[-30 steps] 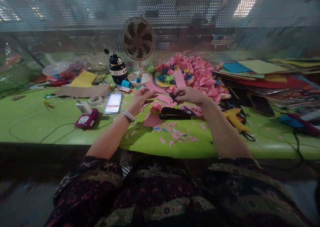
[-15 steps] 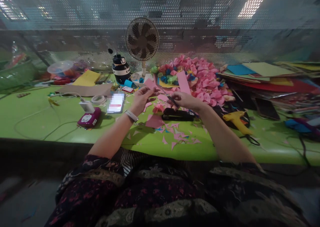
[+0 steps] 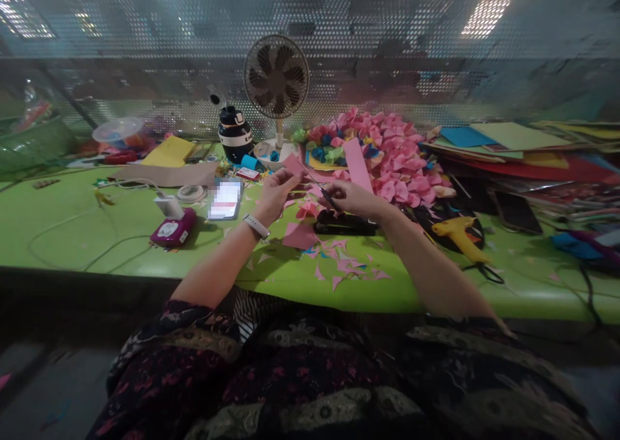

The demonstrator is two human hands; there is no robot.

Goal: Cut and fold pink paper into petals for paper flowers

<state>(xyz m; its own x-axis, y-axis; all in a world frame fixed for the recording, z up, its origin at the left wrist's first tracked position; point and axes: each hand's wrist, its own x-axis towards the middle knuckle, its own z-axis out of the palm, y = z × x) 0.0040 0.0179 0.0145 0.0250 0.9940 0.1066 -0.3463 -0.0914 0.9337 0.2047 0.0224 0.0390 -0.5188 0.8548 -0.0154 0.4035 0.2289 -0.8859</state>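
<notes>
My left hand (image 3: 281, 189) pinches a small piece of pink paper (image 3: 293, 165) above the table. My right hand (image 3: 349, 198) is closed around the handles of a pair of scissors (image 3: 321, 189), whose blades point up and left to the pink piece's edge. Below my right hand lies a black stapler (image 3: 345, 223). A pink paper square (image 3: 299, 236) is beside it, with pink and blue scraps (image 3: 339, 263) strewn nearer to me. Behind my right hand a long pink strip (image 3: 357, 163) leans by a large heap of pink paper petals (image 3: 394, 149).
A phone (image 3: 225, 198), a tape roll (image 3: 190, 194) and a purple power bank (image 3: 173, 228) with cables lie left. At the back stand a fan (image 3: 276, 77) and a dark bottle (image 3: 235, 135). A yellow glue gun (image 3: 459, 234) and stacked coloured sheets (image 3: 523, 136) are right.
The scissors' blades have come up to the pink piece, and my right hand has turned slightly. My left hand keeps its pinch in nearly the same place.
</notes>
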